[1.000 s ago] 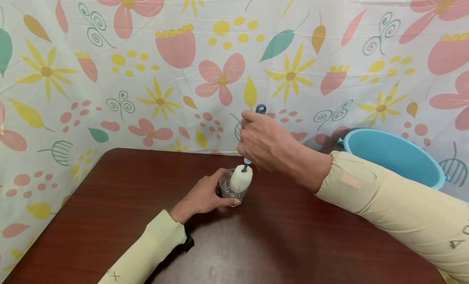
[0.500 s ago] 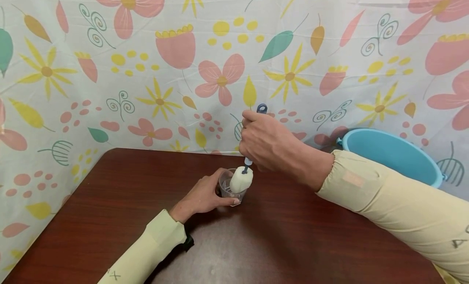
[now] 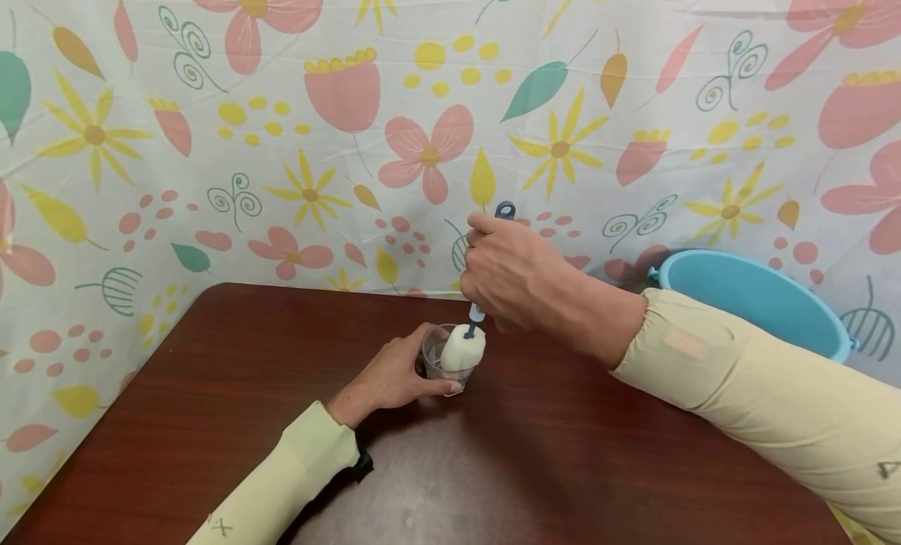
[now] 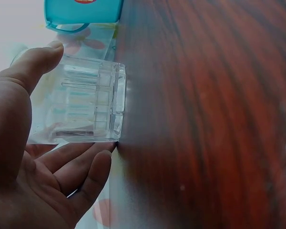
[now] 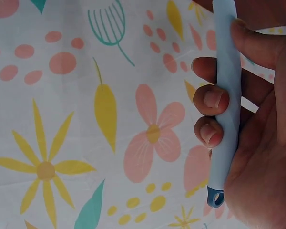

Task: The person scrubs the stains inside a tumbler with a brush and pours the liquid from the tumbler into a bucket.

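A small clear glass (image 3: 439,365) stands on the dark brown table (image 3: 211,420); my left hand (image 3: 394,377) grips it around the side. In the left wrist view the thumb and fingers wrap the ribbed glass (image 4: 86,107). My right hand (image 3: 510,275) holds the blue handle (image 3: 503,211) of a sponge brush upright above the glass. Its white sponge head (image 3: 462,348) is partly inside the glass's mouth. In the right wrist view the fingers curl round the blue handle (image 5: 226,102).
A light blue bucket (image 3: 756,299) sits at the table's far right edge, also seen in the left wrist view as a bucket (image 4: 83,12). A floral cloth (image 3: 281,123) hangs behind and to the left of the table.
The sponge head has sunk lower into the glass as my right hand moved slightly down. My left hand has kept its hold on the glass.
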The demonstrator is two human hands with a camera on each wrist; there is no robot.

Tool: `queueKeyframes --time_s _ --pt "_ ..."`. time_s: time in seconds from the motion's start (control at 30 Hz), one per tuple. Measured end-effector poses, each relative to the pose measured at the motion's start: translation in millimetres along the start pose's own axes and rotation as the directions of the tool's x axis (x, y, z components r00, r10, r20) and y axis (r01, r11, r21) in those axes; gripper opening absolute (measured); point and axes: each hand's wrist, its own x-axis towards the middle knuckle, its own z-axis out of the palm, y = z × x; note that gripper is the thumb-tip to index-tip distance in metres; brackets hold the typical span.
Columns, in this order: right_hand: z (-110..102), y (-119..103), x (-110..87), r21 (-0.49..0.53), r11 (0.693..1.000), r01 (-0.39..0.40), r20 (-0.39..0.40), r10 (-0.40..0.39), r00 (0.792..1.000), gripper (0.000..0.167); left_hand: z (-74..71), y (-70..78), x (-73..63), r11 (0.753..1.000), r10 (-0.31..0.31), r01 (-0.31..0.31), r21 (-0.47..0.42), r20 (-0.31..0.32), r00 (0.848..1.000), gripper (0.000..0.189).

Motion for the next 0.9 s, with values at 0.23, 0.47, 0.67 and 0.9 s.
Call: queueKeyframes --time_s 0.23,0.47,0.67,0.9 --pt "-1.4 -0.7 2.0 0.014 1.0 0.008 0.011 -0.008 1.0 0.035 -0.6 0.8 -1.1 1.0 -0.011 0.011 -0.012 0.003 1.0 0.08" --pt "-1.7 -1.9 2.3 0.031 0.999 0.011 -0.019 -0.01 1.0 0.037 -0.7 1.0 -0.6 1.0 -0.007 0.007 -0.002 -0.002 1.0 0.08" --pt "-1.0 -3.9 4.0 0.046 0.999 0.017 -0.054 -0.015 0.998 0.036 -0.5 0.8 0.4 1.0 0.001 -0.001 -0.013 -0.002 1.0 0.083" --pt "1.3 -4.2 4.8 0.064 0.998 0.015 -0.082 -0.01 0.997 0.039 -0.6 1.2 1.6 1.0 0.004 -0.004 -0.013 -0.006 1.0 0.083"
